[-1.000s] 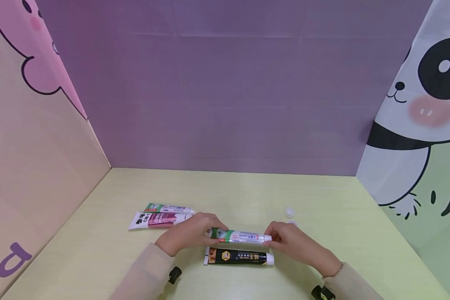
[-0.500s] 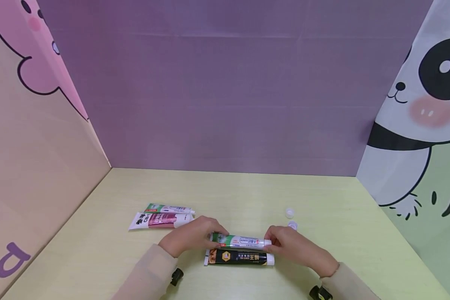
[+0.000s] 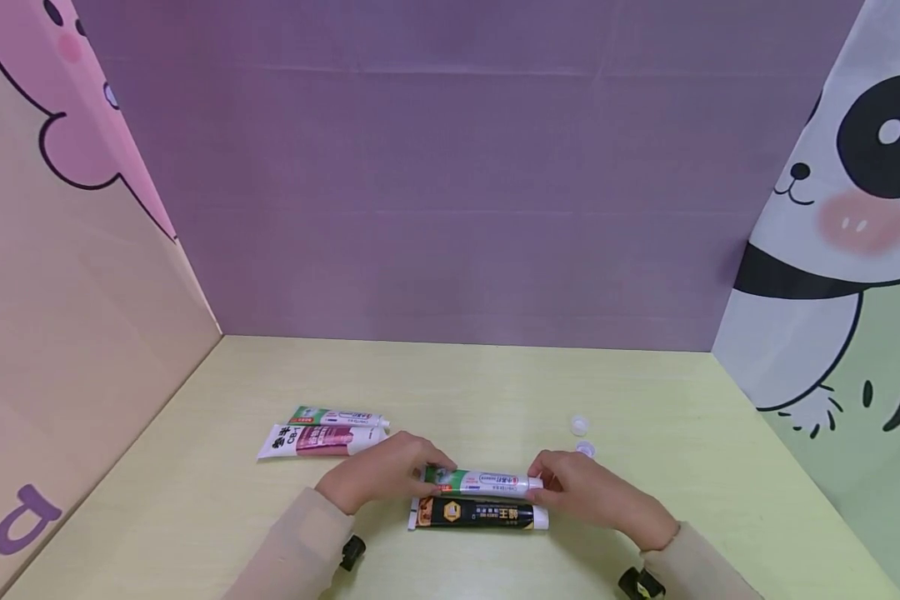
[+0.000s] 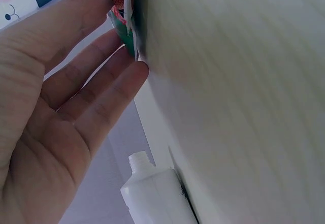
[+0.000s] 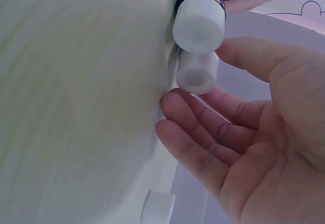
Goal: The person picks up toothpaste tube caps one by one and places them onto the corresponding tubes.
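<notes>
A green-and-white toothpaste tube [image 3: 487,482] lies crosswise just behind a black toothpaste tube [image 3: 480,513], both with white caps toward the right. My left hand [image 3: 387,471] pinches the green-and-white tube's flat tail between thumb and fingers. At the other end my right hand [image 3: 592,492] pinches its capped end. In the right wrist view the black tube's cap [image 5: 199,25] partly covers the green-and-white tube's cap [image 5: 197,72], with my right thumb and fingertips close around the latter.
To the left lie a pink-and-white toothpaste tube [image 3: 318,442] and another green-and-white tube [image 3: 337,417]. A bare threaded nozzle [image 4: 140,162] shows in the left wrist view. Two loose white caps, a farther cap [image 3: 579,426] and a nearer cap [image 3: 585,449], lie behind my right hand.
Both hands have brought the green-and-white tube toward me, up against the black tube, mostly in the first half second. The black tube, the left-hand tubes and the caps have stayed put.
</notes>
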### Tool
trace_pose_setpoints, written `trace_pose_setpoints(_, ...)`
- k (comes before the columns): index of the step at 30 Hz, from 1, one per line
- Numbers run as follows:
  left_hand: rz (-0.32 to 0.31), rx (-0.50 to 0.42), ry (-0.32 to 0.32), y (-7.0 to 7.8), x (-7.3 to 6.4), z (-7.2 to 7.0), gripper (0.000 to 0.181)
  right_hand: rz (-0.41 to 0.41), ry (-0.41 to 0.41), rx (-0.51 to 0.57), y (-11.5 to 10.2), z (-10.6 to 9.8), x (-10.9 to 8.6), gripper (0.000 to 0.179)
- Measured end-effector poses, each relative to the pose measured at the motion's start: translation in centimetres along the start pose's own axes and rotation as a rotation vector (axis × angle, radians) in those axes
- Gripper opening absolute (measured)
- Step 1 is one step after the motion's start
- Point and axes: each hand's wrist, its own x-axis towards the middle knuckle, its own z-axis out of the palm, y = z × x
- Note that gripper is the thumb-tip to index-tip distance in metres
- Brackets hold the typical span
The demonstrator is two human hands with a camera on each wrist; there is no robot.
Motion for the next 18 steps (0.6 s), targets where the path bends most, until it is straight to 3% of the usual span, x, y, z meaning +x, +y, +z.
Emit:
trace_pose_setpoints(11,-0.009,0.048,0.023,0.5,-0.4,-0.9,0.029,0.046,0.022,-0.061,-0.5,-0.6,-0.3,0.025)
trace_pose_setpoints(18,0.022,0.072,0.035,0.1,-0.8,-1.5,0.029,0.024,0.037,-0.096,-0.6,-0.9,-0.5,0.022)
